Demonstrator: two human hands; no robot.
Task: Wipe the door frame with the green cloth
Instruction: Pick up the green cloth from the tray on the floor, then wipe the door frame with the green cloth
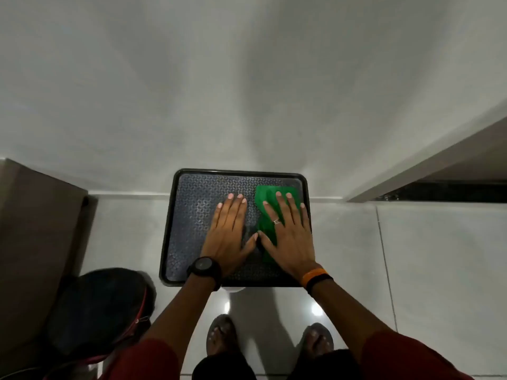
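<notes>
Head view showed the right hand (285, 237) spread flat, pinning the folded green cloth (270, 215) onto the black patterned rectangular tray (192, 215) (probably before pickup); the left hand (229, 234) lay flat and empty, steadying it.

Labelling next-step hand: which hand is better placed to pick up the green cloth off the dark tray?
Right. The right hand lies flat on the folded green cloth, on the right side of the dark patterned rectangular tray. The left hand rests on bare tray beside it, off the cloth.
</notes>
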